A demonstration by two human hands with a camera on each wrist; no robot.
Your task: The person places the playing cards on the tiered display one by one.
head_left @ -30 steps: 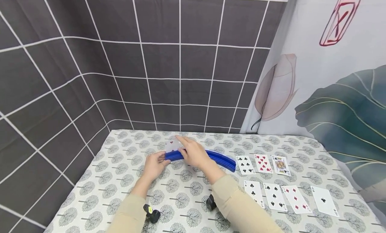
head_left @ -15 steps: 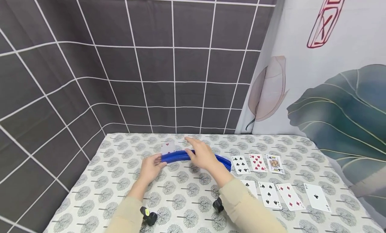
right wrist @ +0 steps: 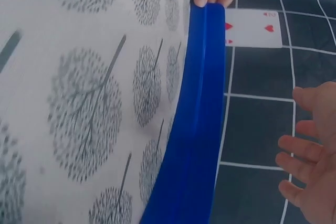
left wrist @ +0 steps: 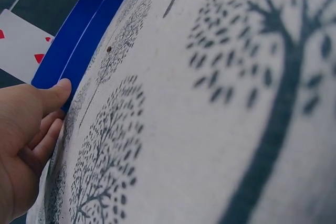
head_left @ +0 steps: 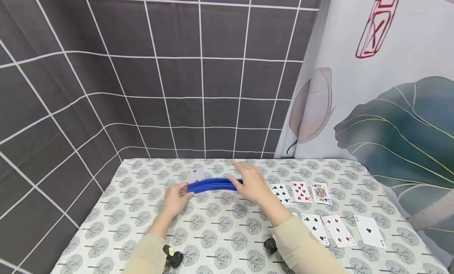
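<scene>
From my head, I see my left hand pinching the left end of the blue curved rack at the far part of the counter, a hearts card standing up behind that end. My right hand is open by the rack's other end, left of the face-up playing cards. At my left wrist, my thumb presses the rack's near face. At my right wrist, my loosely spread fingers stay apart from the rack, holding nothing.
</scene>
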